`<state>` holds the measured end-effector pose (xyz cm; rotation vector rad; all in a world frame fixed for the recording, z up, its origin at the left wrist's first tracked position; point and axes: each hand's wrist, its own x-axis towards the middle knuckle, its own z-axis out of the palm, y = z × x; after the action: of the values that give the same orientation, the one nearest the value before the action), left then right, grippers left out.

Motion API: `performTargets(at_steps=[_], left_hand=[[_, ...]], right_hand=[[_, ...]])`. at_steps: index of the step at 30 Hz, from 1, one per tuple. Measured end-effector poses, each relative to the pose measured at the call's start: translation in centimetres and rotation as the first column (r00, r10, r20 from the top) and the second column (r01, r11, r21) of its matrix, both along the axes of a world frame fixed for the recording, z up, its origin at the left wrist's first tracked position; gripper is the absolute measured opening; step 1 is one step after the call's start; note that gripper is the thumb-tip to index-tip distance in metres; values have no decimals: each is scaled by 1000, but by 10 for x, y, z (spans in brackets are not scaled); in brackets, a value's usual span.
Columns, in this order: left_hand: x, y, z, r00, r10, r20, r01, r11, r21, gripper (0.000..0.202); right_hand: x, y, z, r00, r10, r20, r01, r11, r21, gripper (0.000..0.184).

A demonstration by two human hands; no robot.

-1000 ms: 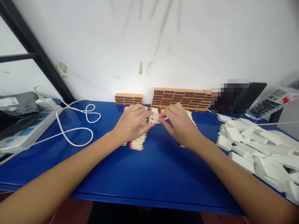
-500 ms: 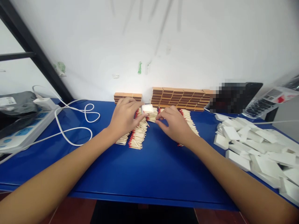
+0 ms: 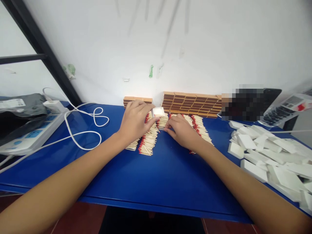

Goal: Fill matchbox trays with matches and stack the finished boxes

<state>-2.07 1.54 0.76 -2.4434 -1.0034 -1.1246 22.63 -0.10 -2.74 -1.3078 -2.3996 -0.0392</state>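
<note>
My left hand is closed on a small white matchbox tray, gripped between thumb and fingers and tilted so that its hollow shows. Below it, rows of red-headed matches lie on the blue table. More matches lie between my hands, just under the tray. My right hand is low at the table beside those matches, thumb and fingertips brought together. Whatever may be in that pinch is too small to make out. Another row of matches shows behind my right wrist.
Matchboxes with brown striking sides form a long stack and a short stack against the wall. White empty trays heap up at the right, near a phone. A white cable and power strip lie left on the blue table.
The whole view has shifted slightly, so things sit further right. The tray in my left hand has tipped, showing more of its inside. My right fingers have drawn closer together.
</note>
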Motion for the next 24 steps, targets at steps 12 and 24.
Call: performTargets(at_steps=[12, 24], left_hand=[[0, -1, 0, 999, 11, -40, -12, 1000, -20, 32], [1, -2, -7, 994, -38, -107, 33, 998, -50, 34]], right_hand=[[0, 1, -3, 1000, -2, 10, 2, 1000, -20, 14], [22, -12, 28, 993, 44, -112, -13, 964, 266, 13]])
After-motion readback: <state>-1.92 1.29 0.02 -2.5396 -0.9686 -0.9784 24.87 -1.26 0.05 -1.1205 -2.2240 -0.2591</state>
